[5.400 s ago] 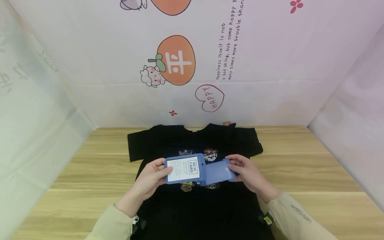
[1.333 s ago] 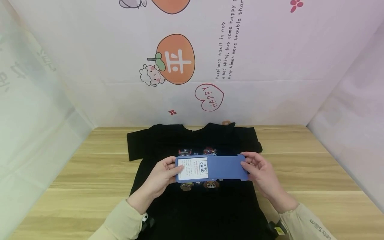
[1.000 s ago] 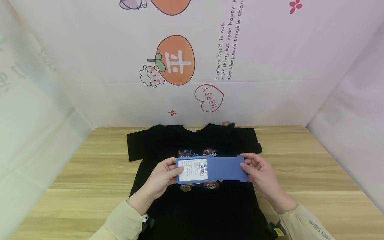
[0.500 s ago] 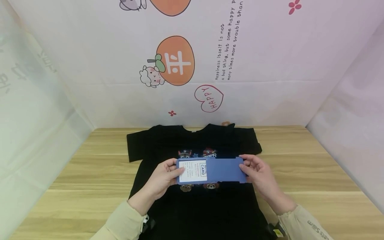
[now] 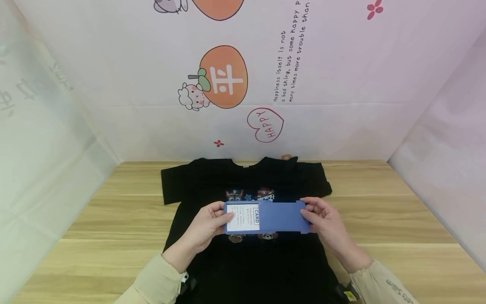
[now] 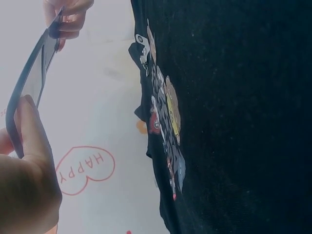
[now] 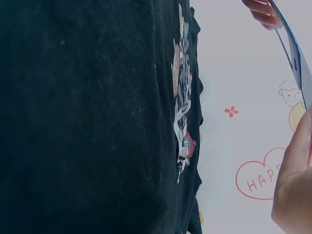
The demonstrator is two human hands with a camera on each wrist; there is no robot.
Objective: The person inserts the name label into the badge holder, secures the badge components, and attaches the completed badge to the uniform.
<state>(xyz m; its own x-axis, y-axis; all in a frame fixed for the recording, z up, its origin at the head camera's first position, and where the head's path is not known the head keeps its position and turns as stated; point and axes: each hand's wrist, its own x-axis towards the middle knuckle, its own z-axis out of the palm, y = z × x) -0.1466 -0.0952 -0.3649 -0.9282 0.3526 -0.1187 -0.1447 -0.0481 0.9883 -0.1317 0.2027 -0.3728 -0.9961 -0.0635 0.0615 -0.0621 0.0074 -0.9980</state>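
A blue ID card holder [image 5: 282,216] is held up over a black T-shirt [image 5: 258,266], its sliding cover drawn partway out to the right. Under the cover's left edge shows a white card [image 5: 243,218] printed with "CARD". My left hand [image 5: 206,223] pinches the holder's left end, thumb on the face of the card. The cover's right end is pinched between thumb and fingers of my right hand [image 5: 322,217]. In the left wrist view the holder [image 6: 30,78] appears edge-on, well apart from the shirt. The right wrist view also has the holder [image 7: 295,53] edge-on.
The T-shirt lies spread on a wooden table [image 5: 383,202], with cartoon dog prints [image 5: 235,238] at its chest. Behind the table stands a white printed backdrop [image 5: 341,84]. White sheets close in both sides.
The holder was hinged at an angle several seconds ago, then straight with the cover far out. Since then my right hand has slid the cover left over more of the card.
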